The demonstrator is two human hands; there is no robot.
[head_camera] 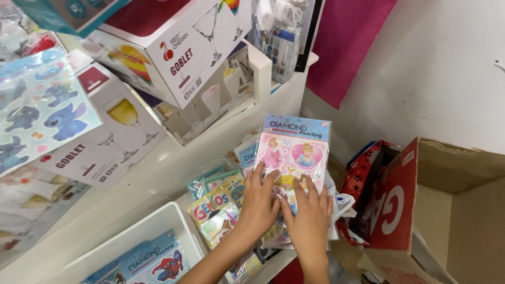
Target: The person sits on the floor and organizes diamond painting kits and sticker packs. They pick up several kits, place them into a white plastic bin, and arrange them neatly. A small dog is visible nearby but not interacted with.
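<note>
Your left hand [259, 202] and right hand [309, 218] lie side by side, fingers spread flat on the pink craft-kit packet [294, 152], pressing rather than gripping it. Left of your left hand sit smaller colourful packets [216, 202]; right of your right hand stands a cardboard box [447, 210].

The craft packet [294, 152] is pink with a light blue band across its top and cartoon princess figures in pink, blue and yellow, one inside a pink heart. The packets [216, 208] lying under it show green, yellow, red and blue. The packet in the white bin [152, 223] is blue with a red and blue figure. The sticker sheet [37, 108] is pale blue with dark blue cartoon creatures. The glass boxes [173, 47] are white with dark red panels and pictures of drinks. The cloth [350, 39] is magenta. The cardboard box [452, 210] is brown with a red side bearing white print. The bag [363, 176] is red with black paw prints.
</note>
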